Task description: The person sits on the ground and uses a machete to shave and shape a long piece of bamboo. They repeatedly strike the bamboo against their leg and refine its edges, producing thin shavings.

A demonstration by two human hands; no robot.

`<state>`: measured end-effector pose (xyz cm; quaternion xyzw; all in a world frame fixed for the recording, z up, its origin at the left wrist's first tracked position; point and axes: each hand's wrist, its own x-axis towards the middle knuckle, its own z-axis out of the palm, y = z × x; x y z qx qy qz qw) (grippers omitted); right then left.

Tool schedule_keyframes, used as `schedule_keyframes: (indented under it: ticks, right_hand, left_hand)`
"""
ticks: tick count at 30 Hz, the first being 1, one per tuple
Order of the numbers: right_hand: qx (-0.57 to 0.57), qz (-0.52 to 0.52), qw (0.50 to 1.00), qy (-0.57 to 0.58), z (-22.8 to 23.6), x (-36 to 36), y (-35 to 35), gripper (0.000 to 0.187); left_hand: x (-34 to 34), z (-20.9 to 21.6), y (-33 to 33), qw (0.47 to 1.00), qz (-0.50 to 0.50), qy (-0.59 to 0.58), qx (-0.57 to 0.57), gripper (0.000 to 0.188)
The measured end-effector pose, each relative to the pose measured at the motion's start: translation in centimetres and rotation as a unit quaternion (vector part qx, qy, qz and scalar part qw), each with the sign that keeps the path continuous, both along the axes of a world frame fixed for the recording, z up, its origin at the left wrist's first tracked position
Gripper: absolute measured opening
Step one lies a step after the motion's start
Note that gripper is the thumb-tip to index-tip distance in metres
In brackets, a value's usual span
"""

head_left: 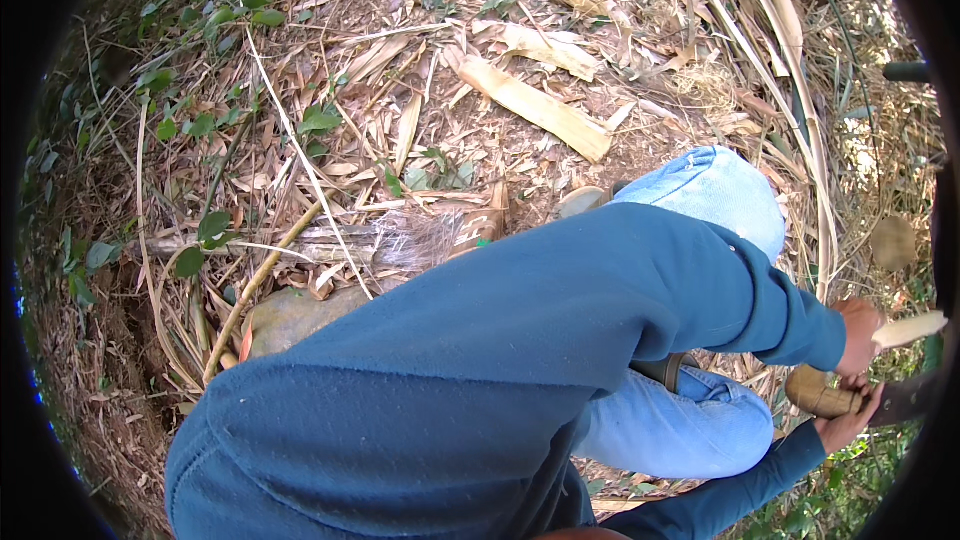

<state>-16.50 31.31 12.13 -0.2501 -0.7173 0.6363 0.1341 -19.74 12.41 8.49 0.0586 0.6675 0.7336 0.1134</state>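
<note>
Both my hands are at the far right, in front of my bent knees. My left hand [858, 333] is closed around a pale, peeled piece of wood [910, 329], whose end juts out toward the right rim. Just below it, my right hand [848, 429] grips a large knife [822, 395] where its rounded wooden handle meets the dark blade [903, 401]. The two hands nearly meet, with some fingers resting near the handle. Most of the blade runs into the dark rim of the picture. My blue sleeve covers much of the middle.
Dry leaves and shavings litter the ground. A split wood slab [540, 105] lies ahead of my knee [725, 195]. Long pale strips [800, 120] stand at the right. A grey stone [300, 318] and a thin yellowish stick [262, 275] lie at left, beside green leafy plants [205, 125].
</note>
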Motion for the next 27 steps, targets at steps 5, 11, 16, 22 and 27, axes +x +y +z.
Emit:
schedule_keyframes:
  ticks: [5,11,16,22,27]
  right_hand:
    - [-0.088,0.123,0.988,-0.025,1.8,-3.3,-5.1,0.041]
    - [-0.211,0.132,0.968,-0.028,-2.3,-5.1,-9.2,0.025]
    - [-0.058,0.087,0.993,0.048,-1.8,-4.4,-9.9,0.027]
    - [0.103,0.054,0.991,0.064,-2.1,-5.9,-8.9,0.027]
    - [0.066,0.044,0.996,0.029,-4.9,-7.6,-5.2,0.026]
  left_hand:
    - [-1.3,0.3,-1.5,0.998,0.054,-0.032,0.016,0.026]
    - [0.1,-1.0,-3.4,0.983,0.109,0.135,-0.054,0.027]
    - [0.1,1.7,-5.0,0.978,0.043,0.161,-0.122,0.030]
    - [3.5,8.3,-8.4,0.866,-0.023,0.374,-0.330,0.034]
    - [7.2,19.6,-3.4,0.758,-0.352,0.429,-0.343,0.021]
